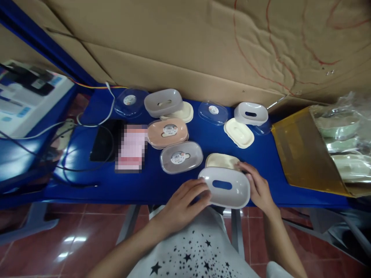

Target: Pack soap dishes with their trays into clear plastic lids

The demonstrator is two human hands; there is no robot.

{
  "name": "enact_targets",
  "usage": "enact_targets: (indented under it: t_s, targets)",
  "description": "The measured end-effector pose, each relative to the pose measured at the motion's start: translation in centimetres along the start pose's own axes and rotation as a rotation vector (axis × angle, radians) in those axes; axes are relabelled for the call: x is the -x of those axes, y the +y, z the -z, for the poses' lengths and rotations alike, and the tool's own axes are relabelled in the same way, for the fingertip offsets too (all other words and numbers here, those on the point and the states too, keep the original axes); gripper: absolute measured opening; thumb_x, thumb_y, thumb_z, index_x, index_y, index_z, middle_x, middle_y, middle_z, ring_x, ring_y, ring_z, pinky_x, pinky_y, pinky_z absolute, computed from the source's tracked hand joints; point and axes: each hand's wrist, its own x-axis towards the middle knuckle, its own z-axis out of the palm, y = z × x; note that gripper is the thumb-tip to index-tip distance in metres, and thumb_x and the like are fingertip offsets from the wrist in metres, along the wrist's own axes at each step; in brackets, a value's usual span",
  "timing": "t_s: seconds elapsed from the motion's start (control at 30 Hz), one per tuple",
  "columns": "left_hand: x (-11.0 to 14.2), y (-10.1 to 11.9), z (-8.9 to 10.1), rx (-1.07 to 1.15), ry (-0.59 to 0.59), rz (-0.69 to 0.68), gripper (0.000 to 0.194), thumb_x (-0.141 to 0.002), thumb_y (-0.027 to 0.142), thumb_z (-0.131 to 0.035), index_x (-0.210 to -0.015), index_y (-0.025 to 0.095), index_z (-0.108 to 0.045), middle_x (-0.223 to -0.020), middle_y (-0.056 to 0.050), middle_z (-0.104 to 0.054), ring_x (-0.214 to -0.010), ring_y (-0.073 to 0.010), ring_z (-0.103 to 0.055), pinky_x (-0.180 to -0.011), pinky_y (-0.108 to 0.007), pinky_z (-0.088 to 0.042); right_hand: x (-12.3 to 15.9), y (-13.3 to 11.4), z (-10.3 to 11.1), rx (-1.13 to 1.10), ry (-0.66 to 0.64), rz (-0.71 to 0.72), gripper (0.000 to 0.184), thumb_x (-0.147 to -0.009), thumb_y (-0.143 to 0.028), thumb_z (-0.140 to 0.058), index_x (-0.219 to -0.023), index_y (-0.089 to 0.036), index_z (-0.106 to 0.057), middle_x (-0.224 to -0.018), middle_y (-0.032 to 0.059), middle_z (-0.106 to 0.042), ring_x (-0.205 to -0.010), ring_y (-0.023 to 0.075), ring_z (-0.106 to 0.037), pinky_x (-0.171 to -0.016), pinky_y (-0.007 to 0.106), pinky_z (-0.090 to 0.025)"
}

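Observation:
A light grey oval dish point(237, 190) with a long slot in its bottom is tilted at the table's front edge, its inside toward me. My left hand point(185, 200) is closed on its left end, fingers bent over the rim. At its right end, my right hand point(259, 188) grips the side, fingertips by the upper rim. Just behind the dish lies a cream oval insert point(222, 159), partly covered by it. To the left are a grey oval container with a clear lid and a round label point(193, 153) and a similar peach container point(181, 129).
Farther back stand two more grey dishes point(174, 98) point(255, 110), with clear lids point(207, 116) and a cream insert point(243, 137). An open carton point(304, 154) of wrapped green pieces is at right. A black phone-like object point(101, 144) and cables are at left.

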Motion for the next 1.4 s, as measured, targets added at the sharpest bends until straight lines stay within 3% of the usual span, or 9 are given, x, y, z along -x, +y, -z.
enact_targets:
  t_s: [0.13, 0.37, 0.67, 0.8, 0.93, 1.03, 1.2, 1.3, 1.4]
  targets:
    - [-3.4, -0.2, -1.3, 0.017, -0.092, 0.03, 0.026, -0.111, 0.017, -0.053, -0.133, 0.026, -0.064, -0.137, -0.008, -0.071, -0.139, -0.0248, -0.064, -0.112, -0.046, -0.06, 2.9, -0.4, 1.0, -0.037, 0.237, -0.011, 0.051, -0.114, -0.049, -0.037, -0.157, -0.03, -0.055, -0.154, 0.0129, -0.065, -0.146, 0.0354, -0.06, -0.116, 0.061, -0.054]
    - [-5.3, -0.2, -2.5, -0.11, -0.116, -0.035, 0.014, -0.11, 0.021, -0.057, -0.122, 0.019, -0.064, -0.132, -0.013, -0.067, -0.127, -0.0282, -0.068, -0.106, -0.046, -0.062, 2.5, -0.2, 0.5, 0.211, -0.058, 0.173, 0.072, -0.101, -0.053, -0.072, -0.166, -0.039, -0.043, -0.168, 0.009, -0.051, -0.153, 0.0371, -0.052, -0.115, 0.065, -0.054]
    - [-3.2, -0.8, -2.0, -0.192, -0.228, -0.057, 0.019, -0.105, 0.01, -0.06, -0.121, 0.019, -0.065, -0.148, -0.016, -0.061, -0.146, -0.0332, -0.053, -0.116, -0.053, -0.056, 2.0, 0.0, -0.7, 0.362, -0.155, 0.334, 0.063, -0.105, -0.029, -0.066, -0.165, -0.037, -0.046, -0.166, 0.0054, -0.055, -0.152, 0.0326, -0.052, -0.117, 0.059, -0.052]
    - [-3.0, -0.7, -1.8, -0.167, -0.194, 0.018, 0.015, -0.106, 0.02, -0.065, -0.121, 0.022, -0.064, -0.152, -0.015, -0.056, -0.148, -0.0329, -0.052, -0.116, -0.055, -0.056, -1.5, 1.1, 1.0, 0.306, -0.06, 0.305, 0.06, -0.109, -0.035, -0.059, -0.167, -0.036, -0.042, -0.167, 0.0069, -0.053, -0.151, 0.032, -0.054, -0.12, 0.058, -0.048]
    - [-2.7, -0.2, -1.3, -0.114, -0.152, 0.058, 0.014, -0.105, 0.026, -0.069, -0.117, 0.022, -0.064, -0.154, -0.015, -0.053, -0.152, -0.0334, -0.048, -0.119, -0.054, -0.055, -7.4, 2.4, 1.9, 0.405, 0.06, 0.2, 0.045, -0.11, -0.038, -0.056, -0.154, -0.028, -0.059, -0.163, 0.0104, -0.057, -0.153, 0.0346, -0.05, -0.122, 0.058, -0.044]
    - [-2.2, -0.1, -0.9, -0.082, -0.116, 0.074, 0.015, -0.103, 0.023, -0.072, -0.115, 0.022, -0.063, -0.149, -0.014, -0.057, -0.149, -0.0311, -0.052, -0.119, -0.052, -0.055, -12.2, 2.3, 0.5, 0.415, -0.014, 0.231, 0.044, -0.111, -0.041, -0.053, -0.151, -0.023, -0.061, -0.16, 0.0119, -0.06, -0.151, 0.0321, -0.052, -0.123, 0.054, -0.043]
    - [-1.2, -0.2, -0.5, -0.093, -0.068, 0.1, 0.015, -0.101, 0.021, -0.073, -0.113, 0.021, -0.064, -0.146, -0.015, -0.058, -0.148, -0.0334, -0.053, -0.115, -0.052, -0.057, -19.1, 0.2, -3.8, 0.483, -0.098, 0.233, 0.064, -0.111, -0.044, -0.057, -0.161, -0.008, -0.045, -0.171, 0.0229, -0.042, -0.161, 0.0391, -0.036, -0.131, 0.062, -0.029]
    - [-0.7, -0.3, 0.0, -0.107, -0.085, 0.1, 0.014, -0.102, 0.023, -0.072, -0.113, 0.021, -0.064, -0.145, -0.015, -0.058, -0.147, -0.0345, -0.053, -0.112, -0.053, -0.059, -20.6, -1.4, -5.4, 0.489, -0.103, 0.223, 0.058, -0.11, -0.044, -0.058, -0.152, -0.005, -0.053, -0.156, 0.0246, -0.055, -0.156, 0.0406, -0.04, -0.131, 0.064, -0.027]
    - [0.0, -0.6, 0.7, -0.098, -0.117, 0.106, 0.02, -0.103, 0.026, -0.072, -0.121, 0.022, -0.063, -0.145, -0.015, -0.059, -0.145, -0.0337, -0.055, -0.11, -0.053, -0.06, -18.7, -2.6, -5.3, 0.49, -0.142, 0.248, 0.047, -0.103, -0.044, -0.069, -0.134, -0.009, -0.064, -0.132, 0.0207, -0.065, -0.136, 0.038, -0.058, -0.124, 0.059, -0.04]
